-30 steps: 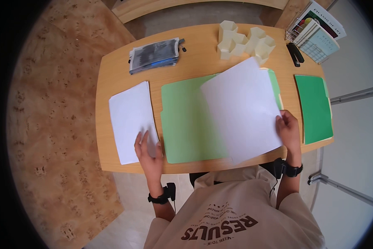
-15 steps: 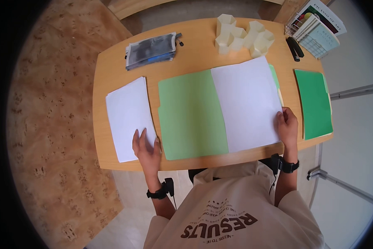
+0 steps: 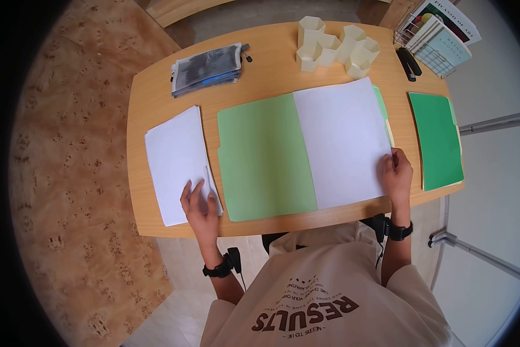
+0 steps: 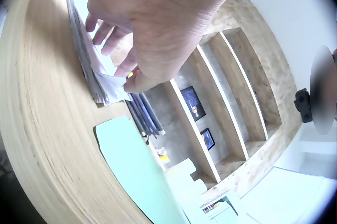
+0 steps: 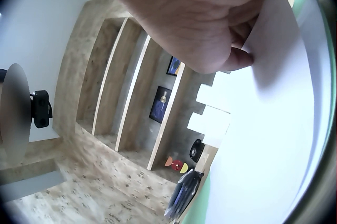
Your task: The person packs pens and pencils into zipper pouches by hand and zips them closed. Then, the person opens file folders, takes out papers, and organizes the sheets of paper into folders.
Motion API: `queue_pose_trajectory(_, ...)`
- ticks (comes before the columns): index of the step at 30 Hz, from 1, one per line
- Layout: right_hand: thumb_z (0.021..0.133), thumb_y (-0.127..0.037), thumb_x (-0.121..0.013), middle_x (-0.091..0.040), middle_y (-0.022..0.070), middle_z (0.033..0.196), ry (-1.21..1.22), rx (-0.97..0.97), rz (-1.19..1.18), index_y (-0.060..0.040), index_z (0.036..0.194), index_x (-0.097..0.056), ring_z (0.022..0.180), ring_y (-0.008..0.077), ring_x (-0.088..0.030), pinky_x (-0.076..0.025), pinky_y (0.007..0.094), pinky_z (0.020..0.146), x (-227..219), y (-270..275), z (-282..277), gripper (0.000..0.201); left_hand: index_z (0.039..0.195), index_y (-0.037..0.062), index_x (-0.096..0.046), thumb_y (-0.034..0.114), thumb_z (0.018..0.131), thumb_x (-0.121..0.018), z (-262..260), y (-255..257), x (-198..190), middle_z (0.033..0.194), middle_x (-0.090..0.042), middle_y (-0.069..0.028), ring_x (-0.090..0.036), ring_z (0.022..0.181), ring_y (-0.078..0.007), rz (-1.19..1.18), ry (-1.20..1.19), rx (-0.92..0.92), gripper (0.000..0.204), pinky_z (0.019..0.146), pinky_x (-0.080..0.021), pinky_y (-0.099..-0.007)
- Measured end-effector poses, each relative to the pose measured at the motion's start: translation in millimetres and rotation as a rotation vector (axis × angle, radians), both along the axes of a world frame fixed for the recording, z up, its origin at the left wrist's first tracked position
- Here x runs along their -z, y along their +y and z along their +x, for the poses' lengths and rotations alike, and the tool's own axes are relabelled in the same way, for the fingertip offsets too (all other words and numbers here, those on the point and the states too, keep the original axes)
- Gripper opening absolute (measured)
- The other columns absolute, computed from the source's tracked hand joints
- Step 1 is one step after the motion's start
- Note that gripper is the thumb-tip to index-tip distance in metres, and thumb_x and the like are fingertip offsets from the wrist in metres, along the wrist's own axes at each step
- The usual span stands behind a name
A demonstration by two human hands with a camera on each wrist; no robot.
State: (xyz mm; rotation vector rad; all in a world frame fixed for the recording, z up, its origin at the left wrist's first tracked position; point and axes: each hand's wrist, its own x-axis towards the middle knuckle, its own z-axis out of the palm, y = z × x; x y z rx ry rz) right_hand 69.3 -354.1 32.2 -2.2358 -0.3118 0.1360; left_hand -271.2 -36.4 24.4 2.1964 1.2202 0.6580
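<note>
A light green folder [image 3: 265,162] lies spread wide on the table, a white sheet [image 3: 343,144] over its right half. My right hand [image 3: 398,176] pinches that sheet at its right edge; the right wrist view shows the thumb [image 5: 241,58] on the paper, whose edge bows up off the folder. Left of the folder is a stack of white paper [image 3: 176,156]. My left hand [image 3: 202,217] is over its near right corner. In the left wrist view, thumb and finger pinch the top sheet's raised corner [image 4: 113,87].
A dark green folder [image 3: 436,141] lies at the right, with a black stapler [image 3: 408,63] and a wire rack of books [image 3: 439,49] behind it. Cream hexagonal holders [image 3: 338,49] stand at the back. Dark zip pouches [image 3: 206,69] are stacked at the back left.
The right hand's sheet has swung from tilted to lined up over the folder's right half. My left hand has shifted slightly, and the edge of the stack's top sheet now lifts beside it.
</note>
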Motion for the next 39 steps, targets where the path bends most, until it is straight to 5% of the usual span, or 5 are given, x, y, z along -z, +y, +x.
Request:
queue_pose_trajectory(10,0.096,-0.011,-0.056,-0.070,0.0239,0.085,-0.039,0.015,-0.117,0.0047,0.109,-0.065,0.074,0.0379,-0.068,-0.054,0.0418,0.073,-5,4,-4,0.022,0.105,0.0007,-0.073,0.006,0.094,-0.065,-7,4,4,0.130,-0.061,-0.0187,-0.060,0.121,-0.0350,0.011,-0.077,-0.079,0.014,0.104,-0.048,-0.0440)
queue_pose_trajectory(23,0.095,-0.011,-0.059,-0.071,0.0239,0.089,-0.026,0.023,-0.142,0.0046,0.111,-0.066,0.078,0.0371,-0.070,-0.055,0.0415,0.075,-7,2,-4,0.024,0.097,0.0004,-0.070,0.004,0.091,-0.069,-6,4,7,0.118,-0.066,-0.0160,-0.065,0.112,-0.0318,0.052,-0.121,-0.112,0.007,0.101,-0.050,-0.0425)
queue_pose_trajectory(32,0.095,-0.010,-0.061,-0.072,0.0142,0.102,-0.234,0.074,-0.045,-0.0002,0.118,-0.065,0.090,0.0263,-0.069,-0.055,0.0372,0.080,-12,11,-13,0.026,0.099,0.0005,-0.070,0.001,0.089,-0.068,5,-7,-14,0.113,-0.067,-0.0153,-0.065,0.110,-0.0310,0.094,-0.212,-0.135,0.010,0.101,-0.049,-0.0416)
queue_pose_trajectory(36,0.100,-0.007,-0.058,-0.070,0.0099,0.104,0.194,-0.463,0.305,-0.0046,0.127,-0.062,0.093,0.0186,-0.067,-0.054,0.0331,0.081,-22,51,-47,0.027,0.096,0.0023,-0.067,-0.008,0.086,-0.064,44,-45,-40,0.106,-0.069,-0.0126,-0.065,0.102,-0.0273,0.046,-0.248,0.031,0.015,0.096,-0.049,-0.0359)
queue_pose_trajectory(39,0.103,-0.013,-0.060,-0.071,0.0105,0.097,0.529,-0.644,0.388,-0.0037,0.136,-0.056,0.090,0.0179,-0.066,-0.053,0.0310,0.081,-30,85,-88,0.034,0.099,0.0030,-0.067,-0.012,0.080,-0.065,74,-82,-38,0.104,-0.069,-0.0149,-0.067,0.100,-0.0315,-0.034,-0.259,0.216,0.024,0.093,-0.051,-0.0379)
